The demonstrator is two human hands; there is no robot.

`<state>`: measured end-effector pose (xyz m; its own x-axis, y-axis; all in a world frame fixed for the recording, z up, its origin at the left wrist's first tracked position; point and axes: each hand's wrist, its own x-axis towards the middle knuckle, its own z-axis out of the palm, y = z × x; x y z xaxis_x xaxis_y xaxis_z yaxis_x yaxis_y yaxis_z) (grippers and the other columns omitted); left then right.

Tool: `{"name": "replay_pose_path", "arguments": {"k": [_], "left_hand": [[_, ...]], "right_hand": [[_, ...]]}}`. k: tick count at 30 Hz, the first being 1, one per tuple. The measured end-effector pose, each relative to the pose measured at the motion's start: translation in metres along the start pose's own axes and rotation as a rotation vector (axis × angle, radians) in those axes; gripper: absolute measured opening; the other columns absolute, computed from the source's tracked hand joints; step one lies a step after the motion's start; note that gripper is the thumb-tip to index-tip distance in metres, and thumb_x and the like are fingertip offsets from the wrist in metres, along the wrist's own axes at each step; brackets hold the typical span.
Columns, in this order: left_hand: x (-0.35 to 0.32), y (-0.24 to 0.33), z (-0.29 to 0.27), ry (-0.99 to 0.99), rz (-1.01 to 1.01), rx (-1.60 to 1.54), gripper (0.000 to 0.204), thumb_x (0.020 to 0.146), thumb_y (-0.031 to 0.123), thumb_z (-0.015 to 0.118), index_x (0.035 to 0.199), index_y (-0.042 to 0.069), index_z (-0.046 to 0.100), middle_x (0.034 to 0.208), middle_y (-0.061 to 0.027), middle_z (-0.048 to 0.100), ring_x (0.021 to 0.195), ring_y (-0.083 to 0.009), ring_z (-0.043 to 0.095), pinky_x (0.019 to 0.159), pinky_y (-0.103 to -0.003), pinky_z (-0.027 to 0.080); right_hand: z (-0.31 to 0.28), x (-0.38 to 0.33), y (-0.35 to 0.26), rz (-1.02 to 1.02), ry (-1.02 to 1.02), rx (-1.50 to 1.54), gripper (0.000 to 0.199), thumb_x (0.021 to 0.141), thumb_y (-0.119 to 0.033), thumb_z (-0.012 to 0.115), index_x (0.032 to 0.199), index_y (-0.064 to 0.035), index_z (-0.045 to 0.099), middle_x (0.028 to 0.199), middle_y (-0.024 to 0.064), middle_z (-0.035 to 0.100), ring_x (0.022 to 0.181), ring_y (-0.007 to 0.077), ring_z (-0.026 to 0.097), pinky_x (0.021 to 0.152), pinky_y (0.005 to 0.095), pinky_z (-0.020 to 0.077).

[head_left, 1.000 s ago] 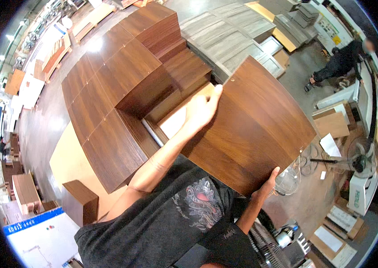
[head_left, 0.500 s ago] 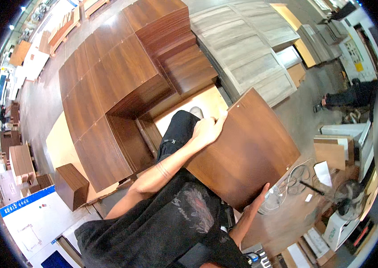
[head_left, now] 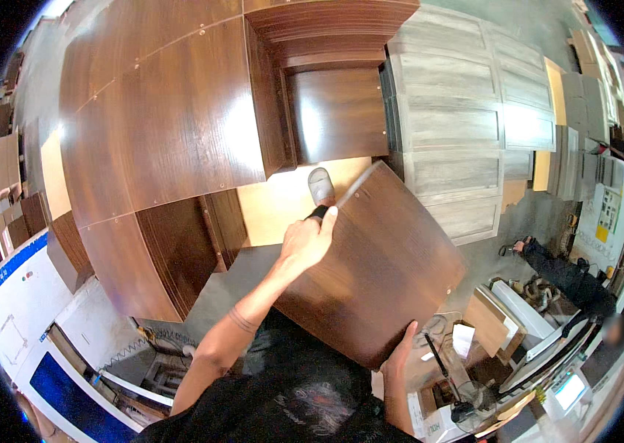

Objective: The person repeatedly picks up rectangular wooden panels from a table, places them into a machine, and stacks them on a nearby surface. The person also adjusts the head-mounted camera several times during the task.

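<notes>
Both my hands hold a dark brown wood-grain panel (head_left: 378, 266), tilted in front of my body, with small dots near its corners. My left hand (head_left: 308, 240) is closed on its left edge, the thumb lying along the face. At the lower right corner, my right hand (head_left: 399, 354) grips the edge with the thumb at the side; its other fingers are mostly hidden. Beyond the panel stand tall stacks of matching brown panels (head_left: 179, 111). A lower stack (head_left: 341, 111) sits beside a pale board (head_left: 271, 214) on the floor, where my foot in a grey shoe (head_left: 320, 186) rests.
Stacked grey framed door panels (head_left: 452, 125) stand to the right. A white machine with a blue panel (head_left: 79, 399) is at the lower left. On the right are a fan (head_left: 467, 413), leaning boards (head_left: 493, 325) and another person in dark clothes (head_left: 570, 284).
My view has turned and moved closer to the brown stacks, which look larger. The panel stays in both hands and appears slightly lower and further left. My bent leg has straightened.
</notes>
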<state>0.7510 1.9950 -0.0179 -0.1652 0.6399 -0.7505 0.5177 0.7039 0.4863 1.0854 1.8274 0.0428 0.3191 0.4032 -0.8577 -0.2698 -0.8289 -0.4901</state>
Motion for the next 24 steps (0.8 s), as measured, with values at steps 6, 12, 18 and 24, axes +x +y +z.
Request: {"name": "replay_pose_path", "arguments": {"k": [6, 12, 18, 24], "left_hand": [[0.067, -0.02, -0.003, 0.077, -0.15, -0.084, 0.088, 0.108, 0.063, 0.023, 0.098, -0.007, 0.075, 0.094, -0.0346, 0.071, 0.101, -0.0481, 0.071, 0.1, -0.052, 0.051], [0.12, -0.041, 0.017, 0.221, -0.34, -0.172, 0.097, 0.105, 0.07, 0.018, 0.107, -0.009, 0.075, 0.101, -0.0361, 0.071, 0.109, -0.045, 0.069, 0.103, -0.051, 0.048], [0.189, -0.064, 0.035, 0.222, -0.38, -0.488, 0.096, 0.104, 0.073, 0.025, 0.133, -0.012, 0.058, 0.132, -0.0336, 0.059, 0.131, -0.0406, 0.056, 0.113, -0.049, 0.04], [0.215, -0.075, 0.059, 0.355, -0.392, -0.774, 0.094, 0.104, 0.071, 0.039, 0.152, -0.01, 0.039, 0.157, -0.0214, 0.044, 0.144, -0.033, 0.043, 0.121, -0.043, 0.031]], "right_hand": [[0.042, 0.097, -0.06, -0.026, 0.016, -0.237, 0.085, 0.104, -0.063, 0.051, 0.155, 0.0038, 0.037, 0.154, 0.0164, 0.047, 0.137, 0.0322, 0.049, 0.116, 0.045, 0.0386], [0.095, 0.184, -0.11, -0.062, -0.03, -0.428, 0.09, 0.103, -0.062, 0.054, 0.156, 0.0084, 0.036, 0.157, 0.0188, 0.044, 0.142, 0.0323, 0.043, 0.12, 0.0443, 0.0342], [0.121, 0.297, -0.137, -0.144, -0.022, -0.674, 0.103, 0.094, -0.072, 0.06, 0.147, 0.0152, 0.046, 0.148, 0.022, 0.053, 0.136, 0.03, 0.049, 0.117, 0.043, 0.0376], [0.133, 0.354, -0.142, -0.191, -0.075, -0.743, 0.109, 0.092, -0.078, 0.057, 0.144, 0.0179, 0.047, 0.145, 0.0252, 0.055, 0.133, 0.0326, 0.051, 0.117, 0.0423, 0.0358]]}}
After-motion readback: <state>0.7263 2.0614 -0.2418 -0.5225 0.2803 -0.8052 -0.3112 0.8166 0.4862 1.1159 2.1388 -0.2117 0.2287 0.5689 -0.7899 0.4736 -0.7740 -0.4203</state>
